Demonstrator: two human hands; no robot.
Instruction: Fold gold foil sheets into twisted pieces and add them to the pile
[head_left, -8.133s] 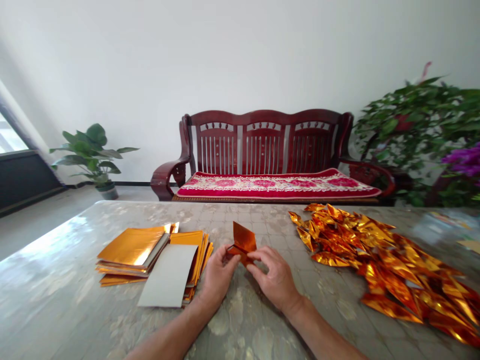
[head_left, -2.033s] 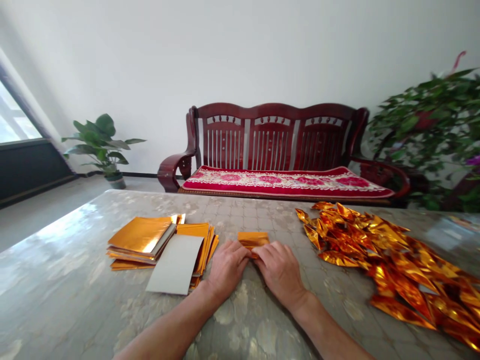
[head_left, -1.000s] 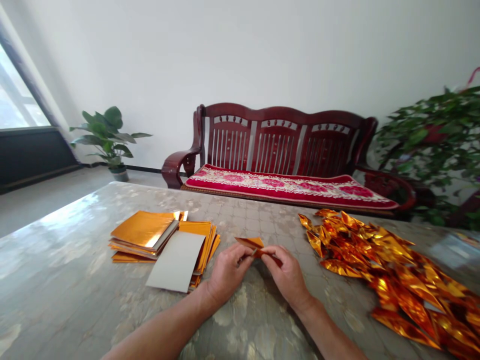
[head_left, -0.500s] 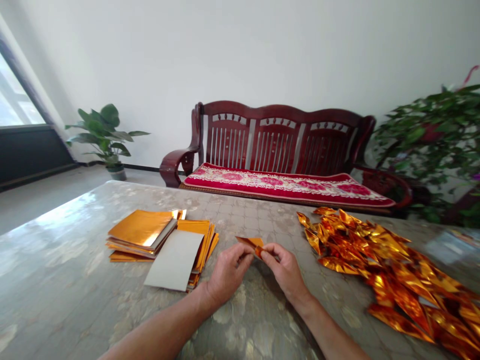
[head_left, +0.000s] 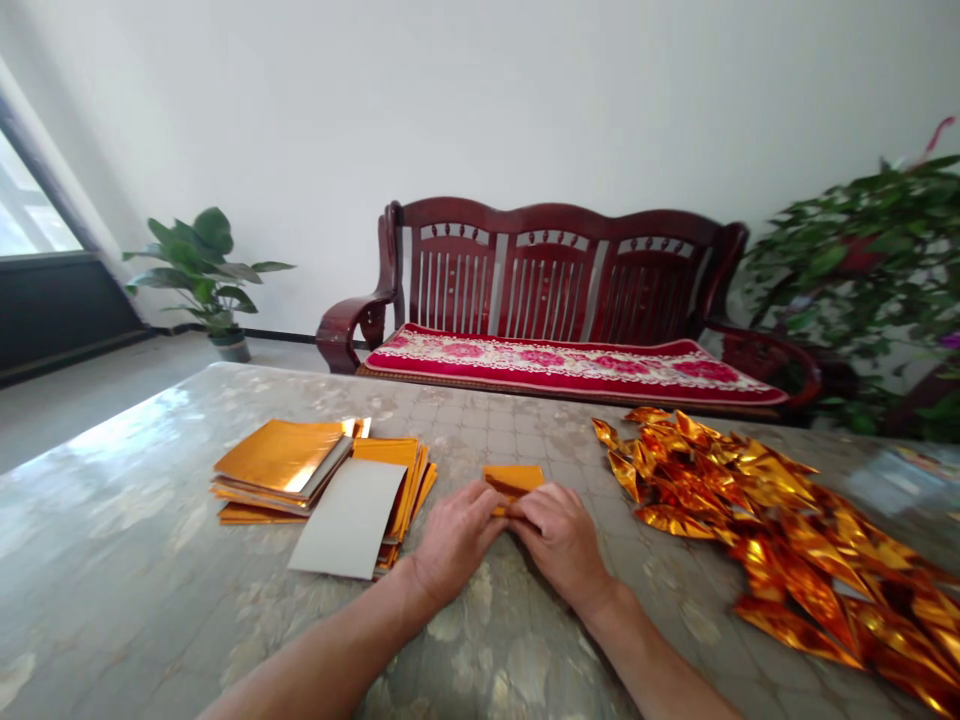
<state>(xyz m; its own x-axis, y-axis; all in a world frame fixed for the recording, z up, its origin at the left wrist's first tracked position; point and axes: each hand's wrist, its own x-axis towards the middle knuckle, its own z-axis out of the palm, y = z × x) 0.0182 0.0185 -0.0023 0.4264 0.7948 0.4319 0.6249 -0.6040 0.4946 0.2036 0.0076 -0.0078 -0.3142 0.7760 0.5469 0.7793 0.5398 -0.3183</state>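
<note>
Between both hands is a small folded sheet of gold foil paper (head_left: 517, 478), its far edge showing beyond my fingers. My left hand (head_left: 459, 530) pinches its left side, fingers closed. My right hand (head_left: 559, 535) grips the right side with thumb and fingers pressed together, close against the left fingertips. The near part of the paper is hidden by the fingers. Left of my hands lies a stack of foil sheets (head_left: 277, 455), gold side up. Beside it, a grey-white sheet back (head_left: 352, 520) tops a second stack. To the right spreads a heap of folded gold foil pieces (head_left: 750, 510).
A patterned cover lies over the table (head_left: 150, 560). Behind it stands a dark red wooden bench (head_left: 555, 280) with a red floral cushion (head_left: 570, 365). A clear plastic packet (head_left: 900, 485) lies at the right. Potted plants (head_left: 202, 265) flank the bench.
The paper has turned and now shows a flatter, wider gold face. My right hand has rolled inward over it, closer to the left hand. Stacks and heap are unchanged.
</note>
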